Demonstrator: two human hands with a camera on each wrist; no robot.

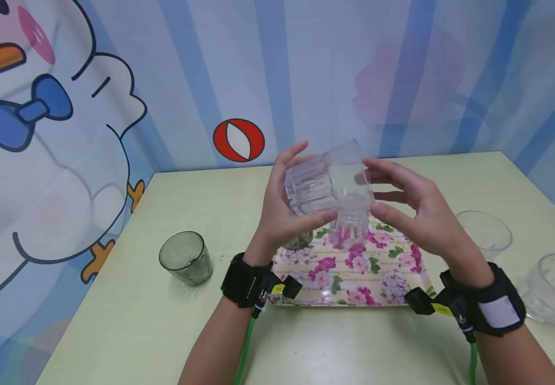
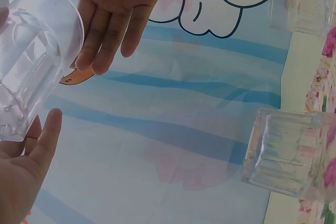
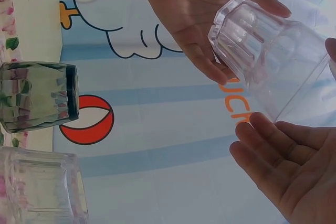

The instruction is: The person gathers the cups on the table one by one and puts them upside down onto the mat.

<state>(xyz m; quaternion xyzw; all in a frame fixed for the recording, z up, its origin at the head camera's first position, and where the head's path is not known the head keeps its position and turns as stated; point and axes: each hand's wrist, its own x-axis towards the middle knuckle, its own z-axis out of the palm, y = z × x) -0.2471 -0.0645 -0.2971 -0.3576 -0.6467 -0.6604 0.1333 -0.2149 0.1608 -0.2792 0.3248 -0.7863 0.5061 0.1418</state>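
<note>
Tilted in mid-air above the tray is a clear drinking glass (image 1: 313,184), its mouth toward the right. My left hand (image 1: 277,206) grips it near the base, thumb in front and fingers behind. At the rim, my right hand (image 1: 414,206) has its thumb and fingers spread to either side, fingertips right by the glass. The right wrist view shows those right fingers (image 3: 286,156) fairly straight below the rim. Behind the held glass, another clear glass (image 1: 349,232) stands on the flowered tray (image 1: 325,280). A green-tinted glass (image 3: 37,95) on the tray is mostly hidden by my left hand in the head view.
On the pale table (image 1: 161,331), a second green-tinted glass (image 1: 188,259) stands left of the tray. To its right are two more clear glasses (image 1: 554,291), one partly behind my right wrist. A cartoon-printed backdrop (image 1: 306,80) rises behind the table's back edge.
</note>
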